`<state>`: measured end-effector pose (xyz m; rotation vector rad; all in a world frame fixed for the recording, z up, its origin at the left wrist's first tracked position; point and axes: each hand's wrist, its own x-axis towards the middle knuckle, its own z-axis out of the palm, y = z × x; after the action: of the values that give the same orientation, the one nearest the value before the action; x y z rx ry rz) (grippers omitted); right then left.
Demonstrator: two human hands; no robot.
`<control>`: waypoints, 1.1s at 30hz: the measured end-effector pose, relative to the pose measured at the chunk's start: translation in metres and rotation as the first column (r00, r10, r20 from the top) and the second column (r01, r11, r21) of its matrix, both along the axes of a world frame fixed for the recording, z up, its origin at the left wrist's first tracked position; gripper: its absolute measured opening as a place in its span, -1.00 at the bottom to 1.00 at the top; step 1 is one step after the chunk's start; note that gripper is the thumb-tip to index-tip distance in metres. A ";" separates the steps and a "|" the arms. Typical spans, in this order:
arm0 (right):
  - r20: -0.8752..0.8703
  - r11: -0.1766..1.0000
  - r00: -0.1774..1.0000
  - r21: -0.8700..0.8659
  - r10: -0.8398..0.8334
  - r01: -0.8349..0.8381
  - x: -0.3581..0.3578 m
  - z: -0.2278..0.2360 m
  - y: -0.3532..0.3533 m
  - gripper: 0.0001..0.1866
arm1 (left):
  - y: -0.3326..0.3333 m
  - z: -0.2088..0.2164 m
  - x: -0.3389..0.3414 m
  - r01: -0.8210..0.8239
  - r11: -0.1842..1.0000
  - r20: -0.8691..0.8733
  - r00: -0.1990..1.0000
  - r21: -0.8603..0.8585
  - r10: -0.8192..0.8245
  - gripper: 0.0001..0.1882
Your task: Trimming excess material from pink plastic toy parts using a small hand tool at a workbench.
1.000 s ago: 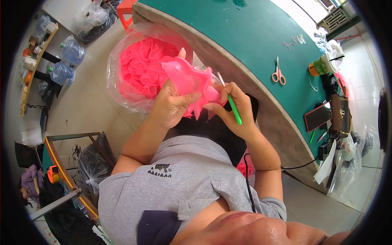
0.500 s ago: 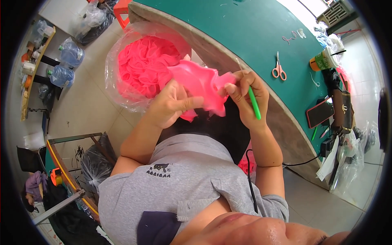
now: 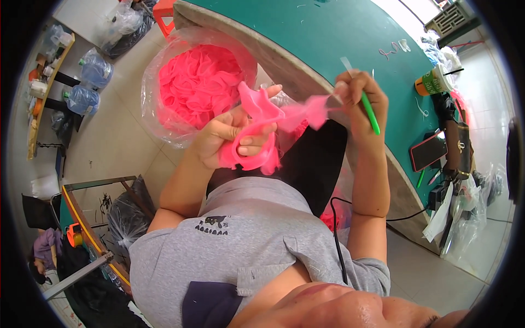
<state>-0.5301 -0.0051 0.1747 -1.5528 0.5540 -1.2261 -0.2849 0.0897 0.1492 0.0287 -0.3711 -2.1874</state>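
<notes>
Pink frilled piece [image 3: 256,103] hangs above your lap, left of the green table [image 3: 306,33]. Next in size, the open clear plastic bag [image 3: 155,117] of pink ruffles [image 3: 199,82] sits far left, probably placed to be within easy reach of your left hand.

Your left hand [image 3: 214,143] is closed around the piece, likely steadying it against a sideways pull; the forearm angles up from a bent elbow, and fingertips show through a curled loop. Your right hand [image 3: 365,93] is well apart from it, raised by the table's near edge, fingers curled round a green-handled tool [image 3: 370,113]. The handle slants back toward you, perhaps tucked so to leave the fingertips free. A blurred pink strip [image 3: 316,112] stretches right from the piece; whether your right fingertips pinch its end cannot be told. Smallest, the tool's pale tip [image 3: 346,64] points far and slightly left.
</notes>
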 end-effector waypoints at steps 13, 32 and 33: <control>0.152 0.590 0.619 -0.197 -0.770 0.783 -0.084 0.005 -0.046 -0.73 | 0.002 -0.002 0.015 0.056 0.996 0.433 0.898 0.065 -0.079 -0.74; -0.414 0.996 0.909 -0.091 -0.043 0.006 0.001 -0.050 -0.003 -0.84 | 0.009 0.011 0.010 0.039 0.858 0.658 0.660 -0.512 0.362 -0.42; -0.260 0.996 0.961 0.041 0.093 -0.085 0.009 -0.052 0.004 -0.81 | 0.013 0.011 0.007 0.041 0.815 0.628 0.660 -0.578 0.412 -0.40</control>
<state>-0.5215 -0.0014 0.1223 -1.7082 0.6613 -0.9471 -0.2784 0.1024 0.1598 0.6275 -1.3932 -1.6739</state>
